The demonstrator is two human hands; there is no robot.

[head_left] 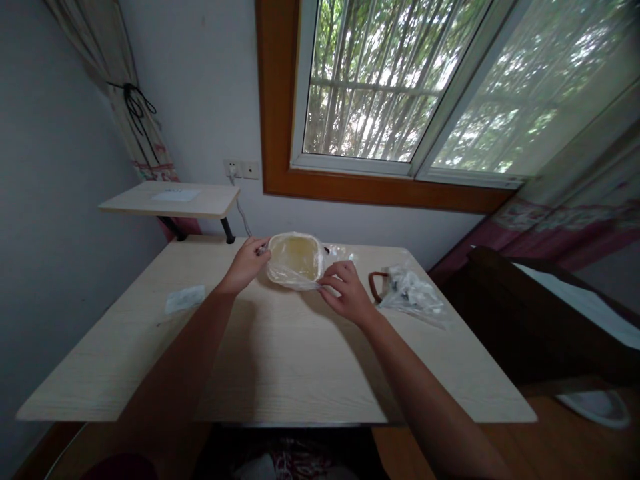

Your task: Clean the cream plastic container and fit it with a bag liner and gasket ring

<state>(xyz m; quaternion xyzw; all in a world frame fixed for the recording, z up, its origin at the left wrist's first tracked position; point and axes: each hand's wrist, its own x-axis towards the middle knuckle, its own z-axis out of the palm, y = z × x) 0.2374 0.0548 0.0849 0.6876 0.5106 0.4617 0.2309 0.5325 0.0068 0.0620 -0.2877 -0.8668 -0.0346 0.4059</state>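
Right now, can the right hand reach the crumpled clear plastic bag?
Probably yes: the bag lies close to the right hand, with only a curved brown piece at its near edge. The fingers seem to pinch clear film on the yellowish container, so they'd probably need freeing first.

A: What's the palest yellow here?
B: The rounded-square, pale yellow container (299,253), veiled by clear, whitish plastic film (287,277).
A: Wood tones?
B: A rectangular, pale beige table (310,373) with fine streaky grain, and a broad, orange-brown wooden window frame (279,100).
A: Anything patterned?
B: The gathered off-white fabric curtain (107,50), pink-and-red figured low down, tied with thin black cord (133,100).
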